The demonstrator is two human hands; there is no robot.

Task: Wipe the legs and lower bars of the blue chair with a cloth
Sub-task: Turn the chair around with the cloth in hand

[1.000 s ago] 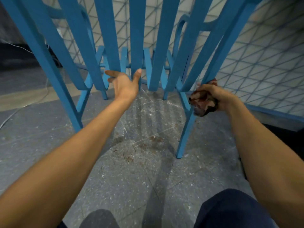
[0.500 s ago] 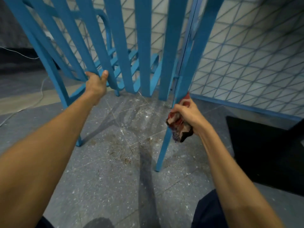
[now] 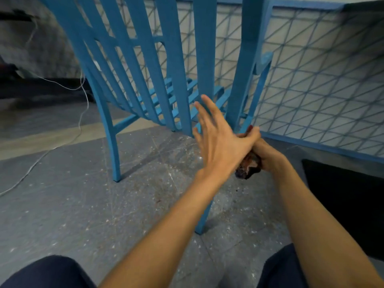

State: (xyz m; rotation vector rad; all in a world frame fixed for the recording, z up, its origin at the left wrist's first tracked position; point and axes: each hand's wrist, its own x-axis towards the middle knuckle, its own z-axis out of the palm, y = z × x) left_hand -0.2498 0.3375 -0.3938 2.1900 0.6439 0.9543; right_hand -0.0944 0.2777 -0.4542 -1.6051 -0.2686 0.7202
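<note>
Cloth sits bunched in your right hand, a dark reddish wad held against, or just beside, the near leg of the blue chair, about halfway up it (your left hand covers the contact, so I cannot tell which). Nothing on the paint shows which parts are wiped, so judge progress by position. You look to be working this one leg. Its lower stretch down to the floor, the far leg on the left and the low side bar joining it all seem left to do.

Your right fingers are curled tight round the cloth. Your left hand crosses over the right and holds nothing. Its fingers are straight and spread, pointing up toward the back slats, and the thumb lies over the right knuckles.

A blue mesh panel stands behind the chair, and a white cable trails across the floor at left.
</note>
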